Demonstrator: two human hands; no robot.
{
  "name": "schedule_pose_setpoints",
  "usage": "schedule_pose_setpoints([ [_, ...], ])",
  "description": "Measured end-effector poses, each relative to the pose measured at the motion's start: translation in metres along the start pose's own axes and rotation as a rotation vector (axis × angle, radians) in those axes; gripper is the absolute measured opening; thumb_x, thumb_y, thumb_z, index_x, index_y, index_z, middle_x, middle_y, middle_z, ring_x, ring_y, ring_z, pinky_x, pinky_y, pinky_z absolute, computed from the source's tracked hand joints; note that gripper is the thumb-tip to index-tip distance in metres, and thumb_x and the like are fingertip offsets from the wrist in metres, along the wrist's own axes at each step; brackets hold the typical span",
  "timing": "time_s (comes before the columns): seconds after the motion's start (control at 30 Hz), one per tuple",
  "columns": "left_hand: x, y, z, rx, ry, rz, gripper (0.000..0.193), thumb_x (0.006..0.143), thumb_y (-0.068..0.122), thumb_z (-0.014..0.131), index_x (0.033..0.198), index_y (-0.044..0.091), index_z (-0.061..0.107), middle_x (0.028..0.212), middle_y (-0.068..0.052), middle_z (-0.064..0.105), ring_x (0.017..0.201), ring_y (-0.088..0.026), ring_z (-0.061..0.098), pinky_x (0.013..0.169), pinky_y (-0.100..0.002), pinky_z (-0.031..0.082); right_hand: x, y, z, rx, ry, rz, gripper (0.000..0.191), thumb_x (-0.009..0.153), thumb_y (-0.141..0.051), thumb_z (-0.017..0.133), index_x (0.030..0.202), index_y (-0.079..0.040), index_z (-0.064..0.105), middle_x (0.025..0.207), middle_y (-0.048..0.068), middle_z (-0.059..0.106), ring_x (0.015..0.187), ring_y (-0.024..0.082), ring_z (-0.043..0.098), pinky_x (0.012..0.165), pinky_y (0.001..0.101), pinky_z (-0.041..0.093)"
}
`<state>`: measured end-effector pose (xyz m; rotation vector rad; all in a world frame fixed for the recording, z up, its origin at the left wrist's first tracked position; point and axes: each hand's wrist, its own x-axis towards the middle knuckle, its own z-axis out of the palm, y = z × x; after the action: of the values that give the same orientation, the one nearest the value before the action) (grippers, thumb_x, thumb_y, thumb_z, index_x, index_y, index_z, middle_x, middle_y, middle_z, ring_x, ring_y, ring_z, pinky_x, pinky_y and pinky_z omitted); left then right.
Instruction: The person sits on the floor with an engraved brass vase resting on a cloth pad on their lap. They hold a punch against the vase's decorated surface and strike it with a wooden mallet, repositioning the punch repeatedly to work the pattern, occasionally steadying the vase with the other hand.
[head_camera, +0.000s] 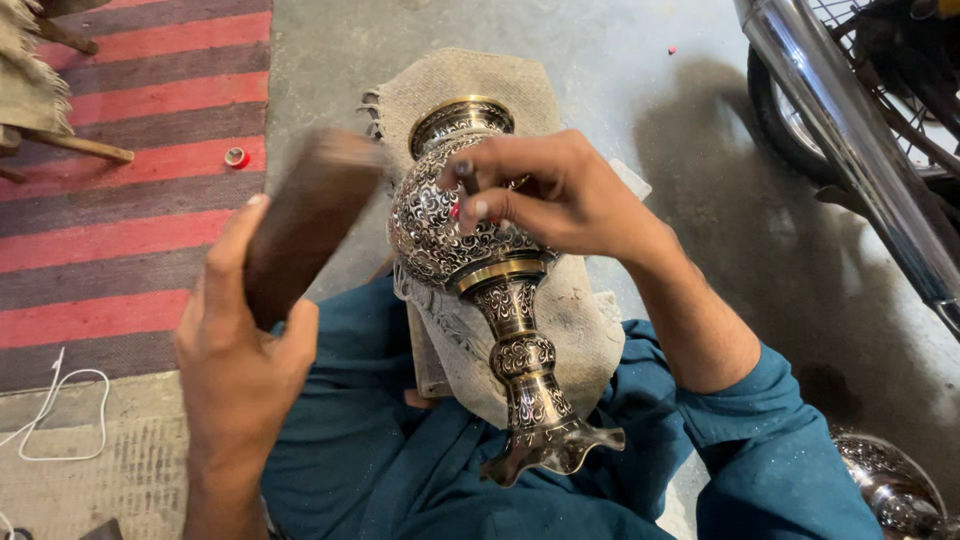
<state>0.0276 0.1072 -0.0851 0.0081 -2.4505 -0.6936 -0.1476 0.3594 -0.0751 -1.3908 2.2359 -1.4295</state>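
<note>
In the head view, nearest the camera, the lap is covered by teal clothing (400, 450), and across it an ornate engraved metal vase (470, 250) is laid on its side over a piece of burlap cloth (580, 330); its flared foot points toward the body and its brass-rimmed mouth points away. The left hand (235, 350) is clenched around a dark wooden block (300, 220), which is raised beside the vase and blurred. The right hand (545, 195) is closed on a small chisel (466, 178), pinched between thumb and fingers, with its tip set against the rounded belly of the vase.

The step in hand appears to be engraving: the tool is placed and the block is held up as a mallet. The next move seems to call for a measured tap on the tool's head, with the tip kept steady on the pattern.

As for containers, the inside of the vase cannot be seen. At the lower right edge, a second shiny metal vessel (890, 480) is partly visible; its contents cannot be told.
</note>
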Motion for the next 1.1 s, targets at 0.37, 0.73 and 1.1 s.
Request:
schedule_pose_setpoints([
  [0.37, -0.023, -0.011, 0.031, -0.220, -0.042, -0.276, 0.071, 0.084, -0.003, 0.070, 0.148, 0.011, 0.042, 0.092, -0.011, 0.071, 0.083, -0.022, 0.075, 0.075, -0.036, 0.059, 0.016, 0.012, -0.014, -0.117, -0.137, -0.286, 0.034, 0.097, -0.017, 0.079, 0.126, -0.003, 0.069, 0.097, 0.008, 0.079, 0.089, 0.020, 0.079, 0.077, 0.0319, 0.061],
  [0.73, -0.008, -0.006, 0.021, -0.138, -0.019, -0.151, 0.070, 0.087, -0.005, 0.070, 0.149, 0.011, 0.042, 0.102, -0.011, 0.067, 0.093, -0.026, 0.071, 0.084, -0.039, 0.057, 0.012, 0.013, -0.013, -0.091, -0.143, -0.297, 0.027, 0.099, -0.016, 0.077, 0.123, -0.005, 0.071, 0.103, 0.008, 0.079, 0.094, 0.020, 0.080, 0.081, 0.0317, 0.063],
  [1.1, 0.010, 0.001, 0.008, 0.139, 0.007, 0.077, 0.068, 0.089, -0.003, 0.072, 0.151, 0.012, 0.047, 0.125, -0.016, 0.061, 0.114, -0.038, 0.065, 0.099, -0.046, 0.053, 0.014, 0.014, -0.013, -0.098, -0.165, -0.288, 0.022, 0.099, -0.018, 0.075, 0.118, -0.006, 0.072, 0.099, 0.008, 0.079, 0.091, 0.018, 0.079, 0.079, 0.0318, 0.063],
])
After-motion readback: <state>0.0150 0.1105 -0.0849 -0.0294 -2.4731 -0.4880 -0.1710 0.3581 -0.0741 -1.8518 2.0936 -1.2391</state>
